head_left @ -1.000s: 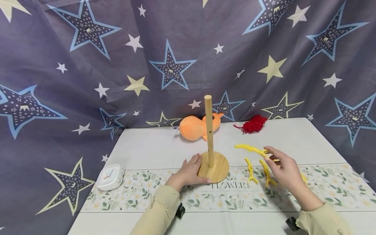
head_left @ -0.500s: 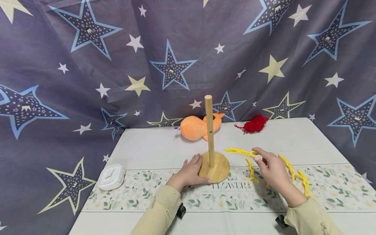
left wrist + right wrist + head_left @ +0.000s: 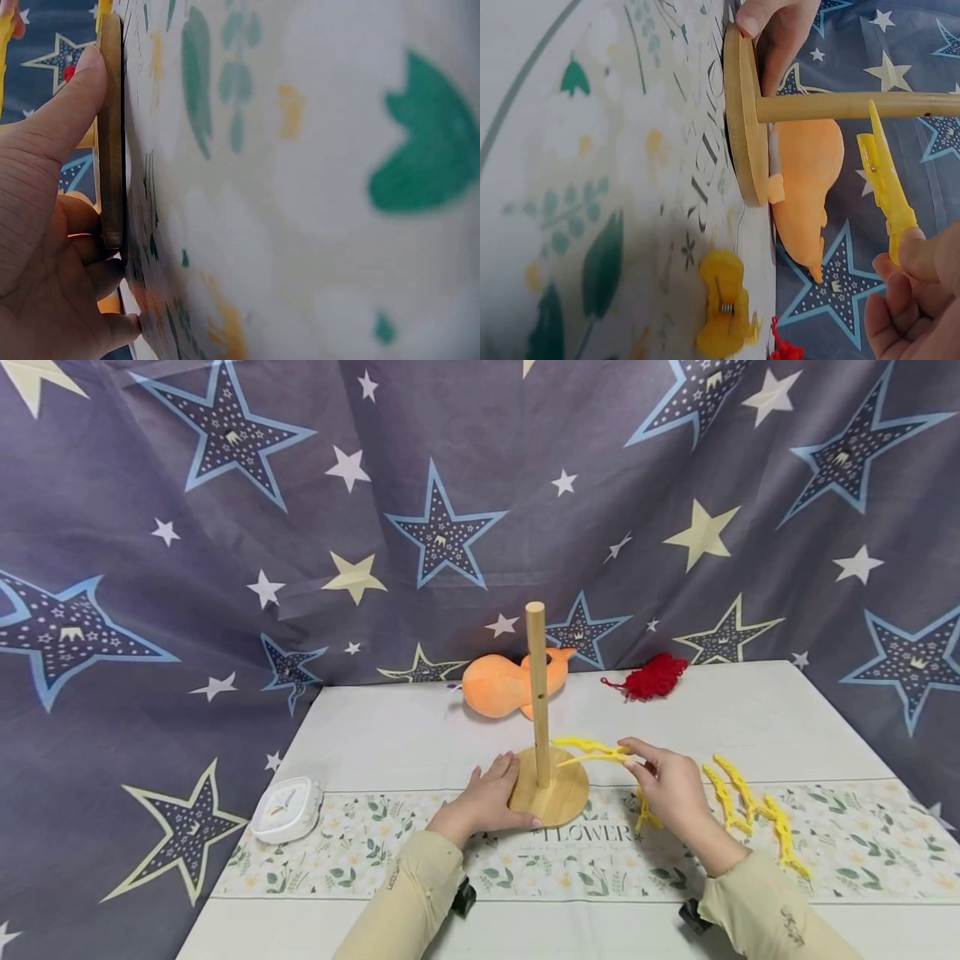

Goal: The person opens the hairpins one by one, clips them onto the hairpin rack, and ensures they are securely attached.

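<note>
A wooden stand (image 3: 539, 693) rises upright from a round base (image 3: 567, 793). My left hand (image 3: 480, 800) holds the base at its left edge, thumb at the front and fingers toward the back. In the left wrist view, the thumb (image 3: 79, 101) presses over the disc's rim. My right hand (image 3: 675, 789) pinches a yellow branch-shaped clip (image 3: 592, 747) by one end. Its two long prongs point left and overlap the base near the pole. The right wrist view shows the clip (image 3: 889, 191) raised, its pointed tip overlapping the pole.
Another yellow clip (image 3: 645, 814) lies partly behind my right hand, with several more yellow clips (image 3: 783, 835) to its right. An orange plush toy (image 3: 497, 687) and red yarn (image 3: 654, 677) lie at the back. A white clock (image 3: 287, 810) sits at the left.
My right hand has moved left with the yellow clip, bringing it from over the other clips to beside the pole. The left hand has stayed on the base.
</note>
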`<act>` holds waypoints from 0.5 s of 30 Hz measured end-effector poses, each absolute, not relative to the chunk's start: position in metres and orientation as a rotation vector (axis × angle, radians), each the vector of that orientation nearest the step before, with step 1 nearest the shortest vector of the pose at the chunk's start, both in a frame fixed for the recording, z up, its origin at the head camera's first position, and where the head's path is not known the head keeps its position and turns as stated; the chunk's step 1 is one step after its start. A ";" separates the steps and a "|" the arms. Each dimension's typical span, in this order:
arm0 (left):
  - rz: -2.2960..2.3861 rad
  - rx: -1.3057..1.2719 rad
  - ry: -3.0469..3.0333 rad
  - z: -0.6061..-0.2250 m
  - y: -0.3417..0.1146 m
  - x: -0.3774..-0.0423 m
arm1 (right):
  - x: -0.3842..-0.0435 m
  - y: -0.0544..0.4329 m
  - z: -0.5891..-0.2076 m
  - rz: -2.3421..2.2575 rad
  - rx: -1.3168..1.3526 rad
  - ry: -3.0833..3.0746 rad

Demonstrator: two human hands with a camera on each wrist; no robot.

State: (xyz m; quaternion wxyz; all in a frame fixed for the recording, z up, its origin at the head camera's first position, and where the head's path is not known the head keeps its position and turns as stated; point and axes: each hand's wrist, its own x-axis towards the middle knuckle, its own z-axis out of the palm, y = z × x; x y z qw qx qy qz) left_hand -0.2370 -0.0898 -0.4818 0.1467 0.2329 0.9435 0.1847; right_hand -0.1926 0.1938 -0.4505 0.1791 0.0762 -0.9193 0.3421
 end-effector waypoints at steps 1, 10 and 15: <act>0.529 0.670 2.717 -0.482 -0.090 -0.237 | -0.194 0.192 -0.451 0.970 0.222 -2.592; 0.516 0.675 2.721 -0.484 -0.091 -0.239 | -0.202 0.174 -0.450 0.970 0.231 -2.582; 0.522 0.668 2.722 -0.483 -0.090 -0.238 | -0.205 0.165 -0.450 0.993 0.214 -2.596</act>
